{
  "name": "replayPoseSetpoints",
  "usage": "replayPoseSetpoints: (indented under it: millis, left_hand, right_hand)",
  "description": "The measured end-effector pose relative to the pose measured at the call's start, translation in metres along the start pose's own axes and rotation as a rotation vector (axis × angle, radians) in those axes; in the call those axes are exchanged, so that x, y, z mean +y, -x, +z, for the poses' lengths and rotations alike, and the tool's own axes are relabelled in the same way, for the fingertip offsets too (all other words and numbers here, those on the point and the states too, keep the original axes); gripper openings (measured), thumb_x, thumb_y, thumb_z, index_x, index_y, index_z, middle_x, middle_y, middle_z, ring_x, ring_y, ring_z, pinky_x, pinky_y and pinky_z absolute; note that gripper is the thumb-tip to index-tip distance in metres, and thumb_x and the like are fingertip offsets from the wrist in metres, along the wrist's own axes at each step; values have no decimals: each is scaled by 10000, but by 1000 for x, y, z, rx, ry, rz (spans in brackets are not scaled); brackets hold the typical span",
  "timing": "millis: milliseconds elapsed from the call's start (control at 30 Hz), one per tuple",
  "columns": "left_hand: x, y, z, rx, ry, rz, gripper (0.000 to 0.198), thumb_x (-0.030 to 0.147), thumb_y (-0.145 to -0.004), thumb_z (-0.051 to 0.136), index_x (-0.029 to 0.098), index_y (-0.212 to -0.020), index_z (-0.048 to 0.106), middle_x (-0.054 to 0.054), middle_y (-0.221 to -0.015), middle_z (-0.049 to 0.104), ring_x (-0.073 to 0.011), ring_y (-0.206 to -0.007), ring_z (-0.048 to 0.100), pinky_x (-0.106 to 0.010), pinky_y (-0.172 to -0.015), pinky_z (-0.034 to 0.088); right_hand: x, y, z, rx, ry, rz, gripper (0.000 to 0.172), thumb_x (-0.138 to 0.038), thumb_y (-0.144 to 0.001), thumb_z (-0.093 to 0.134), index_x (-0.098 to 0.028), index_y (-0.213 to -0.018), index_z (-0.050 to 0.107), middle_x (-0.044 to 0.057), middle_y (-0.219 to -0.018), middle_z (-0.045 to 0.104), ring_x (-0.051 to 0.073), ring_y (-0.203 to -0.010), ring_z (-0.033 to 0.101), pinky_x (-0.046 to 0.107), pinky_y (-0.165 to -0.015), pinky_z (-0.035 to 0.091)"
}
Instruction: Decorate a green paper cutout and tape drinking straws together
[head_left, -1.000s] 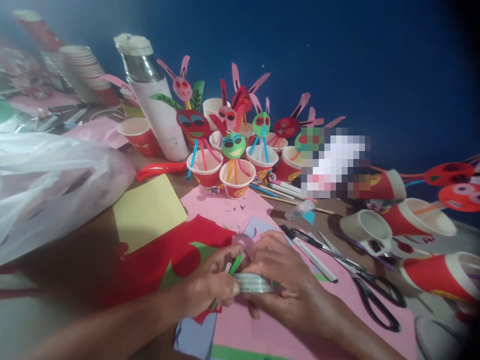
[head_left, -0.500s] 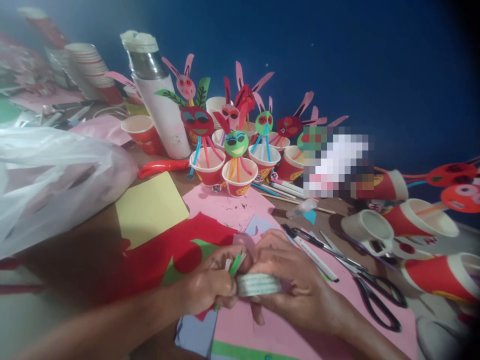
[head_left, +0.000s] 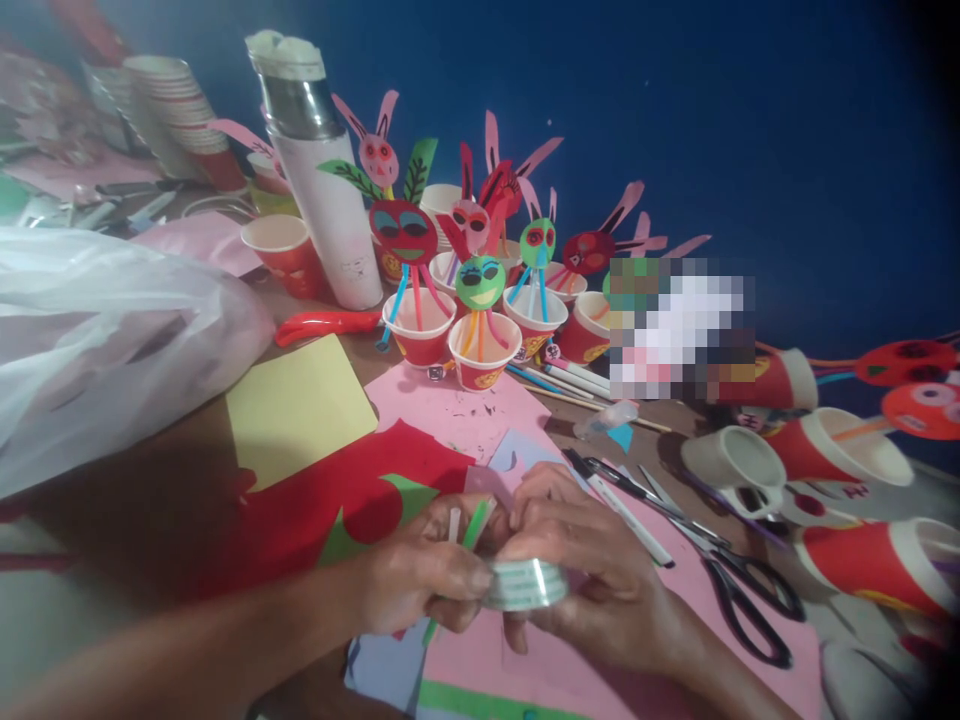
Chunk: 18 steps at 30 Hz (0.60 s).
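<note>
My left hand (head_left: pixel 427 565) is closed around a green straw (head_left: pixel 475 524) and a pale straw (head_left: pixel 454 524), whose upper ends stick out above the fingers. My right hand (head_left: pixel 592 570) grips a roll of clear tape (head_left: pixel 527 584) from its right side, fingers over the top and thumb below. The left thumb touches the roll's left edge. Both hands are over a pink paper sheet (head_left: pixel 480 650). Black-handled scissors (head_left: pixel 742 590) and a white marker (head_left: pixel 630 520) lie to the right of my right hand.
Paper cups with straw-legged paper figures, one a green face (head_left: pixel 480 284), stand behind. A white flask (head_left: pixel 330 220) is at the back left, near a plastic bag (head_left: pixel 112 340). Yellow paper (head_left: pixel 300 410) and red paper (head_left: pixel 285 530) lie left. A mug (head_left: pixel 731 465) stands right.
The tape roll has tilted and sits slightly lower and further right in my hands. My left hand has moved slightly right. The view has shifted a little.
</note>
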<state>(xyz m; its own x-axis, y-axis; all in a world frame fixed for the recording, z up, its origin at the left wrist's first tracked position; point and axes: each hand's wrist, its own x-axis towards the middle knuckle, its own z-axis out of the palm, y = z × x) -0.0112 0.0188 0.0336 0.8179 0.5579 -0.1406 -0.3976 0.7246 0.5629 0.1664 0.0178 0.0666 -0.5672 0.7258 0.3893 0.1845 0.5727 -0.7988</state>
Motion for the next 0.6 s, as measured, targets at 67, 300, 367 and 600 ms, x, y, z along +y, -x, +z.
replayPoseSetpoints:
  millis: [67, 300, 367, 600]
  left_hand:
    - [-1, 1, 0, 20, -7, 10, 266, 288, -644, 711, 162, -742, 498, 14, -502, 549, -44, -352, 357, -160, -331, 182]
    - [-5, 2, -3, 127, -70, -44, 327, 330, -598, 731, 157, -768, 512, 16, -524, 554, -48, -367, 376, -162, -353, 200]
    - [-5, 2, -4, 143, -65, -46, 312, 300, -577, 714, 159, -760, 503, 12, -521, 567, -39, -354, 346, -160, -349, 198]
    - [-5, -3, -3, 157, -14, -29, 238, 177, -510, 595, 160, -720, 482, -23, -533, 596, -89, -386, 467, -159, -327, 192]
  right_hand:
    - [-2, -2, -1, -25, 32, 3, 270, -393, -926, 522, -199, -798, 660, -1, -610, 608, 160, -713, 555, 360, -722, 399]
    - [-2, -1, -3, -89, 140, 19, 218, -300, -922, 520, -199, -798, 669, 8, -633, 592, 167, -699, 527, 368, -711, 357]
    - [0, 0, -2, -108, 159, 25, 214, -273, -911, 530, -198, -765, 667, 12, -645, 589, 168, -701, 524, 369, -717, 350]
    - [3, 1, 1, -109, 176, 45, 269, -318, -925, 495, -206, -770, 684, 18, -642, 576, 175, -711, 513, 362, -710, 355]
